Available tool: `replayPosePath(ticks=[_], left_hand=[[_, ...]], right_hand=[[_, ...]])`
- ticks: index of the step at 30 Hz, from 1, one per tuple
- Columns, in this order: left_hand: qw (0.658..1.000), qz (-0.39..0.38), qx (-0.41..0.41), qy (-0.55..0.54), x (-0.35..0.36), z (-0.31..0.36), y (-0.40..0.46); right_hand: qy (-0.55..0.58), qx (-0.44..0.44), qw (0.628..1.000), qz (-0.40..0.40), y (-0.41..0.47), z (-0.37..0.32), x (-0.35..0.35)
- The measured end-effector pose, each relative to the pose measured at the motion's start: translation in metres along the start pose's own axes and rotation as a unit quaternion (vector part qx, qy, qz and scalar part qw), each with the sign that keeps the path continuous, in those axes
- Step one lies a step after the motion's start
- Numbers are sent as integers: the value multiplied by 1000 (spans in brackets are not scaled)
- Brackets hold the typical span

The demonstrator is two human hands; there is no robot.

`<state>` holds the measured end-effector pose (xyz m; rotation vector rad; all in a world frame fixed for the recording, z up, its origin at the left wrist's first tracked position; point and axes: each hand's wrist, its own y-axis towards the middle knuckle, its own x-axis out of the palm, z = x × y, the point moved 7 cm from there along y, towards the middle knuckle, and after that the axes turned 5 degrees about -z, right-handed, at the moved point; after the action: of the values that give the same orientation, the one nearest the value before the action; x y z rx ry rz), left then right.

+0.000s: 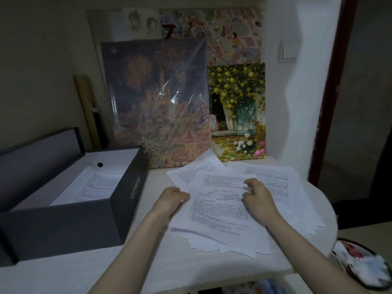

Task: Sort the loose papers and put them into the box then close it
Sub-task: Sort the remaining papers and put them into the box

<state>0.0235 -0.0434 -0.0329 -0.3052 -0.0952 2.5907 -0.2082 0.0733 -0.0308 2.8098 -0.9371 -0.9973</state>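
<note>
So, the papers (222,211) lie fanned on the table (106,266) under my fingers, most of them unsorted; at least one sheet (93,185) already lies in the open box (125,200) off to the left of my left hand (171,198), so filling and closing remain. My left fingers curl onto the top sheet's left edge; my right hand (256,194) rests bent-fingered on its upper right. That sheet's long side runs away from me, tilted slightly.

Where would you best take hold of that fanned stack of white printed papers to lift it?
Probably by its two long side edges, one hand from each side. The fanned stack of white printed papers lies flat, sheets slipped apart, and the left hand and right hand already rest near those edges, so squeezing inward squares it.
</note>
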Motion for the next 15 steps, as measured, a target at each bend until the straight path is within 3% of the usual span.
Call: replayPosePath(ticks=[3,5,8,11,13,15], left_hand=[[998,-52,-7,-19,14,3,-7],[999,-42,-6,14,14,3,-6],[992,3,21,122,6,5,-2],[962,85,63,250,-12,12,-3],[963,102,108,225,-19,18,-5],[975,99,149,134,-24,21,-7]], right_hand=[[20,-2,1000,3,1,0,-1],[36,5,999,9,1,2,-1],[64,19,997,45,1,5,-8],[82,26,993,75,-1,7,-14],[101,30,991,85,-3,7,-16],[147,35,985,87,-7,6,-18]])
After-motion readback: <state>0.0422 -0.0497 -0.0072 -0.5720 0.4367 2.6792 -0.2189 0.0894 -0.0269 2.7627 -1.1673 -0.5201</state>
